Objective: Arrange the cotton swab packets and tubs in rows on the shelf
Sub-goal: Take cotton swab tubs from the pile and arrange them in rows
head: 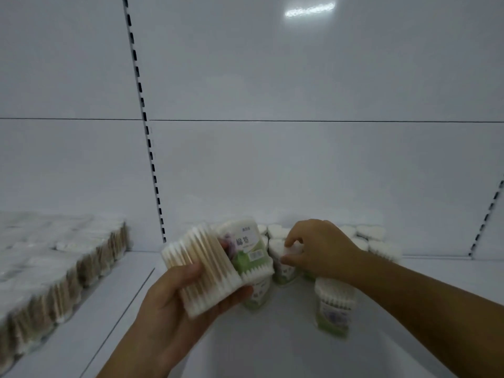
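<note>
My left hand point(174, 298) grips two cotton swab packets above the white shelf point(272, 336): a clear one with wooden sticks point(201, 271) and behind it one with a green and white label point(245, 249). My right hand point(319, 249) pinches a heart-shaped tub point(286, 263) in the group near the back wall. More heart-shaped tubs point(371, 236) stand in rows behind it. One tub point(334, 309) stands alone, nearer to me, under my right forearm.
On the left shelf section, several clear packets of wooden-stick swabs point(54, 274) lie packed in rows. A slotted upright point(147, 132) divides the white back panel; another slotted upright point(488, 214) runs at the far right.
</note>
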### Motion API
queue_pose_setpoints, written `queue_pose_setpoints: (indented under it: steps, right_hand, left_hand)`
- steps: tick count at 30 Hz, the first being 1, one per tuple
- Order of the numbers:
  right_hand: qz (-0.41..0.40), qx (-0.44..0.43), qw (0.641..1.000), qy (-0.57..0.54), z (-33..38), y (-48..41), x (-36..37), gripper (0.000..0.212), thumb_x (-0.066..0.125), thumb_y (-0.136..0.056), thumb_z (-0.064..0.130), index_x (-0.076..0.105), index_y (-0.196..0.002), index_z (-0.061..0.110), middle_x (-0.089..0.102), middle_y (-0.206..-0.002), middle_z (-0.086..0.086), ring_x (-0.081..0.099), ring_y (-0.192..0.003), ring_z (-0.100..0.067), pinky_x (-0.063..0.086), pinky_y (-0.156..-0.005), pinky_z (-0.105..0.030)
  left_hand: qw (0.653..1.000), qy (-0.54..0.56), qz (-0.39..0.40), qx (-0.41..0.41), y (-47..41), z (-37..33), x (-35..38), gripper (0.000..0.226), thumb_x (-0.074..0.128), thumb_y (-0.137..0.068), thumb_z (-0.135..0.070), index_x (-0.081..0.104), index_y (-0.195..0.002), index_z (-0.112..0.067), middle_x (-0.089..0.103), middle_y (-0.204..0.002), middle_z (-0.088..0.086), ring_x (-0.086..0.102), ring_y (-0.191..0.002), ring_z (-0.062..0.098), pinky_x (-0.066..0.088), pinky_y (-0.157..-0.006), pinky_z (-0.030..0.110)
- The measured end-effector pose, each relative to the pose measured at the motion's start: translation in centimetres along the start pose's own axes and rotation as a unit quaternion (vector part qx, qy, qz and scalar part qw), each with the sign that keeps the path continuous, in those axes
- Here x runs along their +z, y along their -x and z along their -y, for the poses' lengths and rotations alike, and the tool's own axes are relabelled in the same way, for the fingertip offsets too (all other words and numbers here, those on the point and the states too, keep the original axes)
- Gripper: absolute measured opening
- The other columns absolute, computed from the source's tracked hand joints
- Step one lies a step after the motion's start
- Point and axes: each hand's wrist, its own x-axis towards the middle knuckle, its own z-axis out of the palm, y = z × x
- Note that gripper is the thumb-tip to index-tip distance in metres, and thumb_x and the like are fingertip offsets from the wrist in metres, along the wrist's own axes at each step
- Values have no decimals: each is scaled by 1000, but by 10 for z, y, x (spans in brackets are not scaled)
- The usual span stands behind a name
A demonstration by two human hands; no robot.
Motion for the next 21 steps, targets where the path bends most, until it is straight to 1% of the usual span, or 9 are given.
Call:
queue_pose_setpoints:
  steps: [3,6,8,10,11,13,16,18,21]
  right_hand:
    - [-6,10,1000,-27,0,-6,-4,31,60,-85,51,69,-100,26,62,-102,9,52,-93,-9,43,-87,-27]
    - [-17,41,999,-26,-5,-28,-13,22,57,-91,33,73,-94,19,69,-97,5,59,-87,-11,46,-77,-25]
    - [27,39,999,3,-9,-46,-15,21,55,-91,23,74,-95,14,71,-101,1,61,-91,-15,49,-81,-27]
    - [107,11,994,30,-13,-57,-14,25,55,-91,18,70,-111,17,65,-118,3,56,-108,-16,40,-89,-21]
    - [142,-7,989,39,-17,-59,-14,29,57,-91,18,66,-118,20,61,-124,5,52,-114,-16,34,-89,-17]
    - [168,-38,984,56,-25,-61,-14,32,63,-89,25,65,-121,23,60,-125,6,50,-115,-14,27,-82,-12]
    - [149,-53,986,59,-30,-62,-14,30,68,-86,33,69,-114,23,63,-116,7,52,-106,-12,28,-77,-14]
    - [139,-62,987,57,-31,-65,-12,27,69,-85,30,71,-110,21,65,-115,6,53,-106,-11,33,-81,-16]
    - [137,-73,987,50,-34,-67,-8,24,70,-84,22,72,-108,18,65,-118,4,54,-110,-13,39,-94,-22]
  left_hand:
    - [1000,13,3,7,-9,-5,-7,72,93,-22,-25,76,-89,-5,70,-100,20,68,-95,42,55,-70,52]
    - [1000,23,6,15,-17,-6,-10,70,93,-25,-26,75,-90,-6,70,-100,19,67,-96,41,55,-72,52]
    - [1000,20,9,12,-20,-5,-11,70,93,-25,-27,76,-90,-7,71,-98,18,68,-93,40,55,-72,52]
    - [1000,20,10,10,-21,-5,-13,71,93,-26,-26,76,-92,-7,70,-100,19,68,-94,41,55,-73,53]
    - [1000,23,9,12,-22,-6,-14,72,93,-26,-25,75,-93,-7,70,-101,19,68,-95,41,54,-74,54]
    - [999,28,5,17,-24,-8,-15,73,93,-25,-24,75,-94,-8,69,-102,19,67,-96,42,53,-74,54]
    - [999,22,5,28,-26,-10,-13,70,93,-25,-25,76,-90,-8,71,-98,15,69,-93,37,55,-73,54]
    - [999,17,7,31,-28,-10,-10,69,93,-25,-25,76,-90,-9,71,-99,13,69,-95,36,55,-74,54]
    - [999,8,5,38,-28,-9,-6,68,94,-27,-24,76,-91,-8,72,-100,12,68,-98,37,55,-75,56]
